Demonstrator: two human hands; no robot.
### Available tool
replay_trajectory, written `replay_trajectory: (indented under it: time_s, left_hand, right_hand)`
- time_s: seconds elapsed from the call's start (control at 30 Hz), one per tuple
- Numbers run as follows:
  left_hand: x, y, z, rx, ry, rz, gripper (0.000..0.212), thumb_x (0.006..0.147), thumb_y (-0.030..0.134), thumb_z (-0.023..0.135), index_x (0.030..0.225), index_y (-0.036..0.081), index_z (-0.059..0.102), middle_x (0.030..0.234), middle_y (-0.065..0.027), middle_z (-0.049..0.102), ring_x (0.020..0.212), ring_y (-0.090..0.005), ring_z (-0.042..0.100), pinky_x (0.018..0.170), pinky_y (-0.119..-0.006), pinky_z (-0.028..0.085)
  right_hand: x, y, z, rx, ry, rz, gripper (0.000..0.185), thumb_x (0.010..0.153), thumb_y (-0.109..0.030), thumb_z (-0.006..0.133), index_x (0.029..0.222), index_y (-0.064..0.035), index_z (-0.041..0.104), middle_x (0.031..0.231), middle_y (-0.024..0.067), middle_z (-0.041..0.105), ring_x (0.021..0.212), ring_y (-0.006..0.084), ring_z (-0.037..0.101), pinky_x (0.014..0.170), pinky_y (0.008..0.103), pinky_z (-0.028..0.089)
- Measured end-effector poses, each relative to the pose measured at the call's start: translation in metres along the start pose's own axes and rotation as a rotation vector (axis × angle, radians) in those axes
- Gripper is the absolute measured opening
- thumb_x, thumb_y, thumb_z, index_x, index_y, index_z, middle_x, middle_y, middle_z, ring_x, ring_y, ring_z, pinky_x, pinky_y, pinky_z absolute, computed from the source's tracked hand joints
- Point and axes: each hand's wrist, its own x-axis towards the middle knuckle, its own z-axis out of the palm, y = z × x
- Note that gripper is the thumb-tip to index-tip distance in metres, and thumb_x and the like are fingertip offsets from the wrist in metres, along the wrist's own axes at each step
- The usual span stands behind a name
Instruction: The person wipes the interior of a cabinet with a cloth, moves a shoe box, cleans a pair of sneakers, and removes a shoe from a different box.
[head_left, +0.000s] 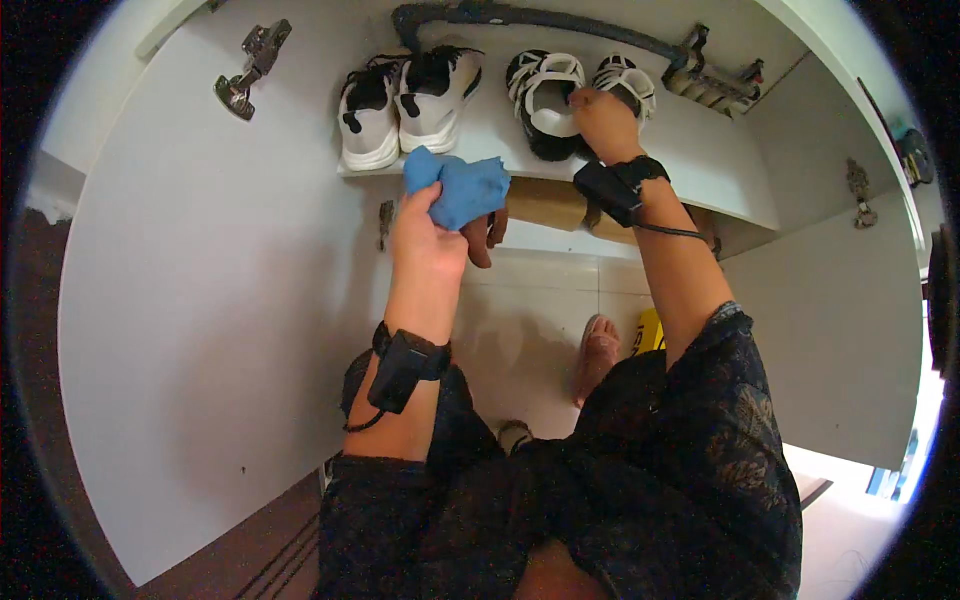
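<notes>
My left hand (433, 232) holds a crumpled blue cloth (466, 189) in front of the shelf edge, thumb on top. Dark shapes under the cloth may be shaded fingers; I cannot tell. My right hand (606, 126) reaches onto the white shelf (701, 161) between two black-and-white shoes. Its fingertips touch the opening of the left shoe (553, 142) of this pair. The hand partly covers the right shoe (636, 84), and its grip is hidden. Left of them, a white sneaker (369, 124) with black lining stands beside its mate (433, 105).
A dark pipe (555, 16) runs along the cabinet back. The left door (247, 315) and right door (832, 322) stand ajar with metal hinges. Tan items (547, 202) sit below the shelf. A yellow object (651, 330) with lettering lies near my sandaled foot (598, 356).
</notes>
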Motion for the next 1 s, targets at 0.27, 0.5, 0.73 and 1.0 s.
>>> replay_trajectory:
  time_s: [0.27, 0.5, 0.73, 1.0]
  left_hand:
    - [-0.003, 0.001, 0.0, -0.122, -0.152, -0.093, 0.031, 0.092, 0.017, 0.041, 0.117, 0.001, 0.044, 0.117, -0.014, 0.051, 0.109, -0.0267, 0.05, 0.096, -0.043, 0.039]
    - [-0.004, -0.002, 0.007, -0.267, -0.227, -0.072, 0.031, 0.093, 0.019, 0.036, 0.111, -0.001, 0.05, 0.114, -0.0168, 0.055, 0.106, -0.0303, 0.053, 0.095, -0.046, 0.041]
    - [0.018, -0.009, -0.018, -0.263, -0.717, -0.038, 0.029, 0.088, 0.025, 0.044, 0.102, 0.002, 0.053, 0.103, -0.0117, 0.057, 0.095, -0.0242, 0.055, 0.087, -0.038, 0.045]
    - [0.008, 0.002, 0.006, -0.317, -0.6, 0.004, 0.026, 0.09, 0.027, 0.044, 0.1, 0.005, 0.054, 0.101, -0.0084, 0.057, 0.095, -0.0227, 0.054, 0.087, -0.036, 0.045]
  right_hand:
    - [-0.028, 0.032, -0.014, 0.142, 0.158, 0.122, 0.045, 0.083, -0.032, 0.057, 0.116, -0.0075, 0.04, 0.087, 0.0247, 0.062, 0.082, 0.0436, 0.059, 0.07, 0.0485, 0.047]
    - [-0.059, 0.052, -0.039, 0.126, 0.248, 0.264, 0.056, 0.076, -0.035, 0.066, 0.115, -0.0033, 0.04, 0.098, 0.0239, 0.061, 0.09, 0.0408, 0.059, 0.076, 0.0437, 0.047]
    - [-0.055, 0.109, -0.025, 0.576, 0.197, 0.478, 0.054, 0.072, -0.038, 0.072, 0.105, 0.0022, 0.055, 0.094, 0.0133, 0.062, 0.089, 0.0216, 0.057, 0.078, 0.0338, 0.043]
    - [-0.092, 0.079, -0.049, 0.806, -0.088, 0.413, 0.031, 0.076, -0.023, 0.066, 0.097, -0.0005, 0.063, 0.092, 0.016, 0.066, 0.088, 0.0256, 0.063, 0.08, 0.0343, 0.045]
